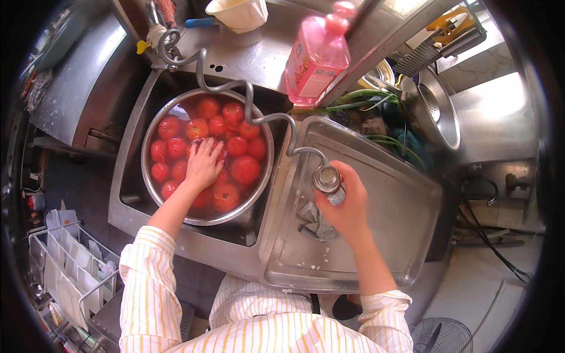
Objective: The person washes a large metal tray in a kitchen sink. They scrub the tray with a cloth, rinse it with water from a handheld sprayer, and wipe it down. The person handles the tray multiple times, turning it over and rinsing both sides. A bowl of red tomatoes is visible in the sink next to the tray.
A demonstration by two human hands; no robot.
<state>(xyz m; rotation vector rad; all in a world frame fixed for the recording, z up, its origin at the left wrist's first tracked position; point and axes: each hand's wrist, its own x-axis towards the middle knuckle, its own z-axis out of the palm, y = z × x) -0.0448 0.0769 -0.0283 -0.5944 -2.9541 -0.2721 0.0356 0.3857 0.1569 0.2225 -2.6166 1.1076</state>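
My left hand lies spread, palm down, on tomatoes sitting in water in a round metal basin. The basin stands inside a steel sink. To the right, my right hand grips a metal-rimmed spray head at the end of a grey coiled hose, which runs from the faucet across the basin. Below the spray head, a crumpled grey cloth lies on a large metal tray. Whether water leaves the spray head cannot be seen.
A pink pump bottle stands behind the tray's upper left corner. A cream container and a blue handle are at the sink's back. Green onions and a metal colander lie at upper right. A wire rack stands lower left.
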